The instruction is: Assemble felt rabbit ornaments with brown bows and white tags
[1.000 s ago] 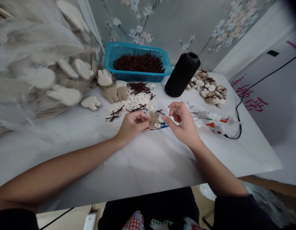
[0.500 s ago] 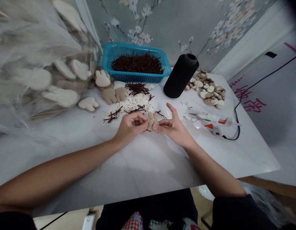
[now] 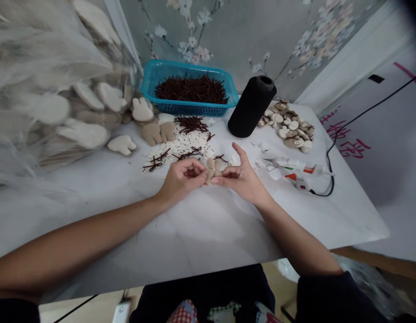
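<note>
Between my two hands is a small beige fabric bunny head (image 3: 211, 169), ears pointing away from me, held just over the front of the table. My left hand (image 3: 186, 176) pinches its left edge between thumb and fingers. On the other side my right hand (image 3: 240, 179) grips the lower right part, the index finger raised off it. Just beyond lie dark brown bows (image 3: 191, 154) and a pile of small white printed labels (image 3: 184, 142). Part of the bunny head is hidden by my fingertips.
A blue basket (image 3: 191, 108) of brown bows stands at the back beside a black thread cone (image 3: 251, 107). Finished bunny heads (image 3: 297, 130) are heaped at right, near a glue gun (image 3: 288, 163) with a cord. A plastic bag (image 3: 60, 89) of bunny pieces fills the left.
My right thumb has shifted slightly left on the bunny head. Both hands keep hold of it, and the whole view has drifted a little.
</note>
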`<act>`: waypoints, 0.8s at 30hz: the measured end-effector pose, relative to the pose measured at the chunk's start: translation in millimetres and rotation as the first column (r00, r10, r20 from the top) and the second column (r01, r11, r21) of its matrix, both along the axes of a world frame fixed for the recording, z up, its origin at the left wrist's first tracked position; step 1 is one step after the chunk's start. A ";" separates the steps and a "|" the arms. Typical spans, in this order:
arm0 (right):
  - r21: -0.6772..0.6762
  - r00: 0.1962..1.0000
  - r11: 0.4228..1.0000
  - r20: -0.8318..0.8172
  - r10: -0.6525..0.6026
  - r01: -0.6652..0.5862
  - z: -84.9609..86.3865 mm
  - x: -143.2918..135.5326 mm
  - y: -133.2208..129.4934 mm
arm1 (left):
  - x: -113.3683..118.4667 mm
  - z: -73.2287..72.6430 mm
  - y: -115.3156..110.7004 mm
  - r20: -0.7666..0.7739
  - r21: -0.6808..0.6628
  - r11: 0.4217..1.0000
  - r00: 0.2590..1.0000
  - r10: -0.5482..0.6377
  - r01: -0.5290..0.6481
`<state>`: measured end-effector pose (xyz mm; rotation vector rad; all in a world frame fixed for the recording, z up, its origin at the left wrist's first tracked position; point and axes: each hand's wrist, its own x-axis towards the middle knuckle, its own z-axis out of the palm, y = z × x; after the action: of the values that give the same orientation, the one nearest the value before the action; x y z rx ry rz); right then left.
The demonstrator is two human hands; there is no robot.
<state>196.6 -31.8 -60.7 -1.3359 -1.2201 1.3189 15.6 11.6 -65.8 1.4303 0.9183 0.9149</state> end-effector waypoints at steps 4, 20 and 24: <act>0.004 1.000 1.000 0.022 0.006 -0.007 -2.1 -0.3 -0.5 | -0.7 -2.2 -0.6 -0.001 -0.015 1.000 1.000 -0.003 0.003; 0.284 0.966 0.956 0.220 -0.135 0.069 13.2 6.5 -2.8 | -0.9 -0.6 1.2 -0.036 -0.046 0.999 0.999 -0.001 -0.001; 0.329 0.938 0.944 0.317 -0.141 0.031 10.6 1.2 -4.1 | -2.4 -7.1 0.5 -0.037 -0.044 0.999 0.999 -0.030 0.029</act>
<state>197.8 -35.9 -50.1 -1.3914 -1.5144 0.8021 13.2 12.1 -72.9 1.4249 0.9373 0.8437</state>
